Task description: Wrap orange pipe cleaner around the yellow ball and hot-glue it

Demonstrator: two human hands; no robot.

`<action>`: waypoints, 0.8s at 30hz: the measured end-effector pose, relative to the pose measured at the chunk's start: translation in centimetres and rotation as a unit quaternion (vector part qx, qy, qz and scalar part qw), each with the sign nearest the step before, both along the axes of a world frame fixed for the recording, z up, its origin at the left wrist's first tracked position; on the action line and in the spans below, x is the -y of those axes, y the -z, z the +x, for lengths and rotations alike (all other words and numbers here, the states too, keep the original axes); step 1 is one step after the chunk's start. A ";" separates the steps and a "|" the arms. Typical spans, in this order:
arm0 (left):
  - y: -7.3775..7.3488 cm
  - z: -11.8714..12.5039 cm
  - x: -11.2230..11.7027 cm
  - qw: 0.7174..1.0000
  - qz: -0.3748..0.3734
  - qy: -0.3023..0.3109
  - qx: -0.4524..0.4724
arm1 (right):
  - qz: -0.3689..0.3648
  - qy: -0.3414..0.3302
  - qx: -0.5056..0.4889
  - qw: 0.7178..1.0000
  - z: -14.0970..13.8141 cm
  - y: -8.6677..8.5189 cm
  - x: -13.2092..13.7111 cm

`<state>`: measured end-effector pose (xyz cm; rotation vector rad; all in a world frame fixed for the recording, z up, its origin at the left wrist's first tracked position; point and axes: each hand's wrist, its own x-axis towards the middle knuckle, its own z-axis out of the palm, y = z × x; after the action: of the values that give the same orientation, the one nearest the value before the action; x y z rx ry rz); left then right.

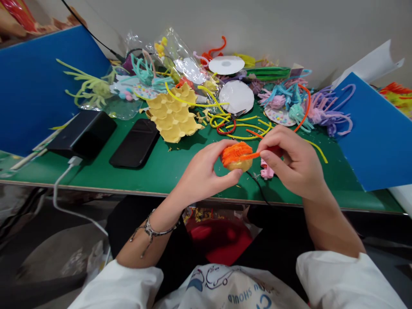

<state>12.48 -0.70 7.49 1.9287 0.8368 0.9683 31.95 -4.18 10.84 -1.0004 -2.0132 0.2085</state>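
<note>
My left hand grips a small yellow foam cup partly covered with wound orange pipe cleaner. Close beside it, my right hand pinches the free strand of that orange pipe cleaner, which arcs up and back over the table. Both hands hover just above the green table near its front edge. A pink object lies partly hidden under my right hand.
A yellow foam sheet of cups, loose yellow pipe cleaners, white discs and fuzzy pipe-cleaner shapes crowd the back. A black phone and a black box with a white cable lie at left. Blue panels flank the table.
</note>
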 end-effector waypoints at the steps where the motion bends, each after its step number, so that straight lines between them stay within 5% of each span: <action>1: 0.0 0.0 0.0 1.000 0.005 -0.003 -0.007 | 0.000 0.002 -0.003 1.000 0.0 0.0 0.0; 11: -0.1 0.1 0.0 0.996 0.055 -0.004 -0.066 | -0.059 -0.023 -0.108 0.992 -0.4 0.7 0.0; 24: -0.1 -0.1 -0.1 0.998 0.054 0.009 -0.036 | -0.066 -0.002 -0.080 0.995 -0.2 0.6 -0.3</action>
<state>12.37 -0.63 7.61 2.0700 0.8217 0.9564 31.74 -3.92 10.23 -1.0295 -1.8752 0.4155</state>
